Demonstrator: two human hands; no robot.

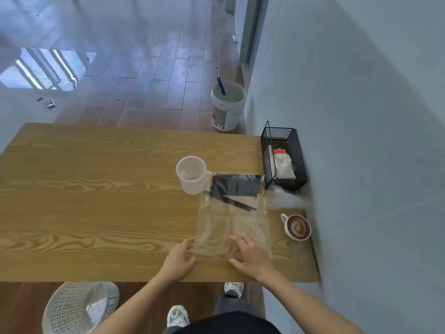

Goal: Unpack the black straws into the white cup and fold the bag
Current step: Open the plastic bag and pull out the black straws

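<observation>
A clear plastic bag [231, 220] lies flat on the wooden table [96, 201], its far end holding a bundle of black straws [234, 186]. Two or three straws point loosely toward me inside the bag. The white cup [192, 174] stands upright just left of the bag's far end, empty of straws. My left hand [180, 257] pinches the bag's near left corner. My right hand [249, 255] grips the bag's near edge from the right, fingers curled over the plastic.
A black mesh basket [284, 157] with tissues stands at the table's far right by the wall. Clear stacked cups [277, 196] lie beside it. A latte cup [297, 227] sits right of the bag. A white bucket [227, 106] and a perforated bin [79, 307] stand on the floor.
</observation>
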